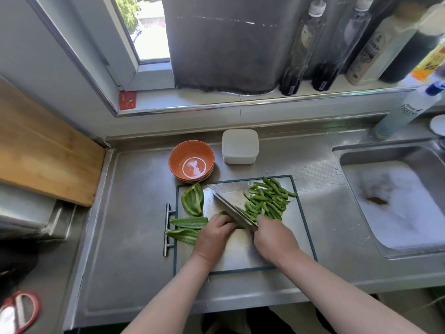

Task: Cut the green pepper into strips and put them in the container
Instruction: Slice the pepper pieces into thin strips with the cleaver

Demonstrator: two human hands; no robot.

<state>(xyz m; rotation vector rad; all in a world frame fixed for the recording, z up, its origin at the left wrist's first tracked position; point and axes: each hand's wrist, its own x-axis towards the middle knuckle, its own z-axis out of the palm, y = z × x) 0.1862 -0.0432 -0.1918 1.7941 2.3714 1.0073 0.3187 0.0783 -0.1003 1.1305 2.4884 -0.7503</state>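
On a steel cutting board (240, 256), my right hand (274, 237) grips the handle of a cleaver (228, 198), its blade angled up-left. My left hand (214, 235) presses a green pepper piece (224, 213) down just left of the blade; most of that piece is hidden under my fingers. A pile of cut pepper strips (267, 198) lies right of the blade. Uncut pepper pieces (192, 198) lie on the board's left side, two more (185, 229) hanging over its left edge. An empty orange bowl (191, 160) and a white square container (240, 146) stand behind the board.
A sink (395, 198) lies to the right, with a dish-soap bottle (407, 112) behind it. Several bottles (303, 44) line the window sill. A wooden board (41, 150) leans at the left. The steel board's bar handle (167, 229) sticks out on its left.
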